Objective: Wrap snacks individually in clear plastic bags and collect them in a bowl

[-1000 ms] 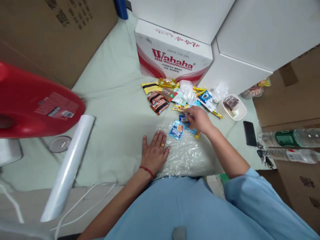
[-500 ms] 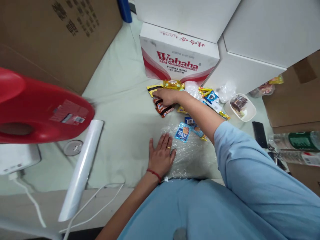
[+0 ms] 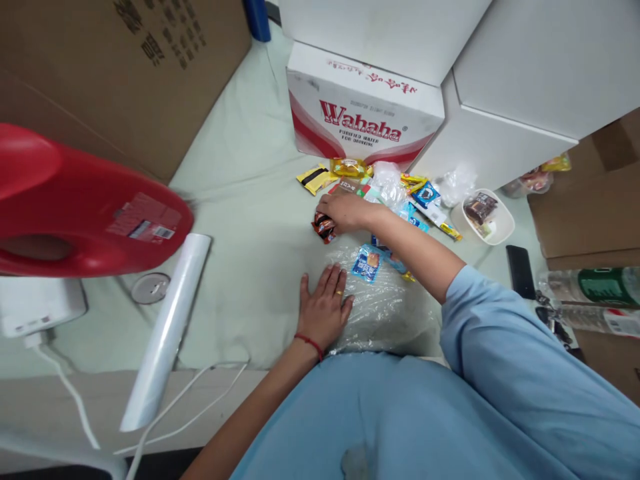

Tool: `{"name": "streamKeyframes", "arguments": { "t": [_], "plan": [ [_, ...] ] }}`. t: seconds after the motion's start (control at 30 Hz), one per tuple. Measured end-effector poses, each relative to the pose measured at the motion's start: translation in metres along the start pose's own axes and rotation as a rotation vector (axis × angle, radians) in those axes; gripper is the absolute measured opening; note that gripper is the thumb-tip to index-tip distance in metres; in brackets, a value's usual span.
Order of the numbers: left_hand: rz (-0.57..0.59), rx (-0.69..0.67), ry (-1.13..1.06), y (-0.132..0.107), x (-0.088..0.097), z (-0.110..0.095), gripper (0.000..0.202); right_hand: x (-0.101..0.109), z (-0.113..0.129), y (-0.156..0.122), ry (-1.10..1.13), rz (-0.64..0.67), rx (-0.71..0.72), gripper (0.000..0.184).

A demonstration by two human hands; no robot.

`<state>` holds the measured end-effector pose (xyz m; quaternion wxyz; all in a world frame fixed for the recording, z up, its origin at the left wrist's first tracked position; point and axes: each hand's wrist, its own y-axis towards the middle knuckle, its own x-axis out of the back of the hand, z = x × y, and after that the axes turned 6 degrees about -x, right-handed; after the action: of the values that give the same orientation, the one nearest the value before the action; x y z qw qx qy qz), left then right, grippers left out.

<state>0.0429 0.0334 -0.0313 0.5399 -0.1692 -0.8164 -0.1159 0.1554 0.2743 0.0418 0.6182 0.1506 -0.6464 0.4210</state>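
My right hand has its fingers closed over a brown snack packet, whose right part is hidden under the hand. My left hand lies flat, fingers spread, at the left edge of a clear plastic sheet. A blue snack packet rests on the sheet, with more blue packets partly under my right forearm. Beyond my right hand lie a yellow packet with a dark stripe and a shiny yellow packet. Crumpled clear plastic and several small packets sit to their right.
A white Wahaha carton stands behind the packets. To the right are a white bowl with packets inside, a black phone and plastic bottles. A red jug, a plastic-film roll and a white cable are at left.
My right hand has moved from the yellow striped packet nearer to me and closed over the brown packet. My left hand stays flat on the sheet. The view has shifted slightly.
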Motion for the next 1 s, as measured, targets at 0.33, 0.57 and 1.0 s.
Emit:
{"name": "streamKeyframes", "arguments": {
  "t": [0.33,0.57,1.0],
  "plan": [
    [-0.035,-0.02,0.053,-0.001,-0.006,0.0,0.061,-0.001,0.017,-0.085,0.111,-0.144,-0.314,0.041],
    [-0.029,-0.01,0.065,0.0,-0.008,0.001,0.064,-0.023,0.021,-0.199,0.455,-0.078,-0.261,0.032],
    [-0.065,-0.032,0.072,0.0,-0.008,0.001,0.065,-0.093,0.072,-0.229,0.393,-0.095,-0.393,0.061]
  ]
}}
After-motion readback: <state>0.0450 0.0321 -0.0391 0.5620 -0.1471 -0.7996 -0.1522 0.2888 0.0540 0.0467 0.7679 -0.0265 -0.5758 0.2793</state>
